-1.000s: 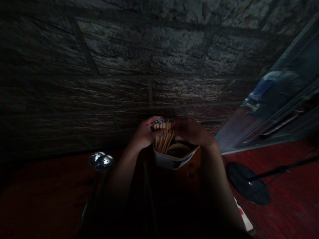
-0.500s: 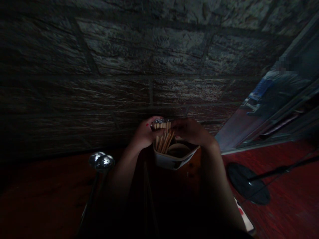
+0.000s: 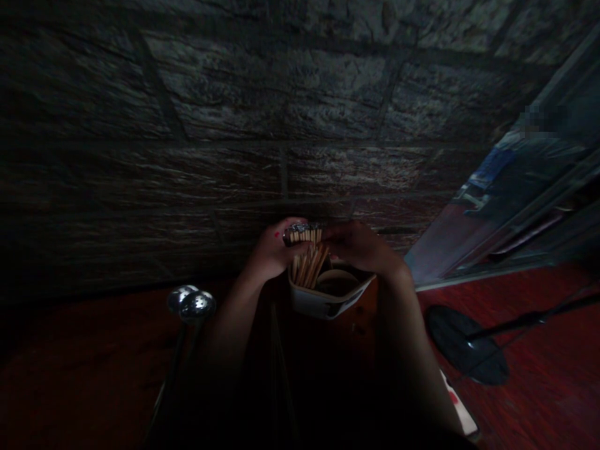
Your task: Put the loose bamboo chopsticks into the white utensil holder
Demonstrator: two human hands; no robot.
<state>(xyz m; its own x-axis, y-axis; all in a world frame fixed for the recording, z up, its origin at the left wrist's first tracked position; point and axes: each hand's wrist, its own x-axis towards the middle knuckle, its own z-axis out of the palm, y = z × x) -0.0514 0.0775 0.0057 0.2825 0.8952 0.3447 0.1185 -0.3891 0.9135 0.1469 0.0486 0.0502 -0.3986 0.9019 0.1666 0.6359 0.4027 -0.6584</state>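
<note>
A bundle of wooden sticks, like chopsticks (image 3: 305, 236), lies level in shiny clear wrapping above an open box. My left hand (image 3: 274, 250) is wrapped round its left side, thumb in front. At its right end my right hand (image 3: 354, 244) has its fingers curled against the bundle; their tips are in shadow. Below both hands stands the pale, angular box (image 3: 312, 303), with loose wooden sticks (image 3: 307, 272) leaning upright in its left part. A round-rimmed container (image 3: 335, 278) fills much of its right part, its inside dark.
A brick wall (image 3: 281, 125) rises close behind the hands. Two shiny perforated ladles (image 3: 197, 306) stand to the left. On the right are a black round stand base (image 3: 464, 344) with a pole on the red surface (image 3: 539, 375), and a plastic-covered panel (image 3: 469, 206).
Almost nothing differs. Both hands keep their places around the bundle, and the box and its sticks have not moved.
</note>
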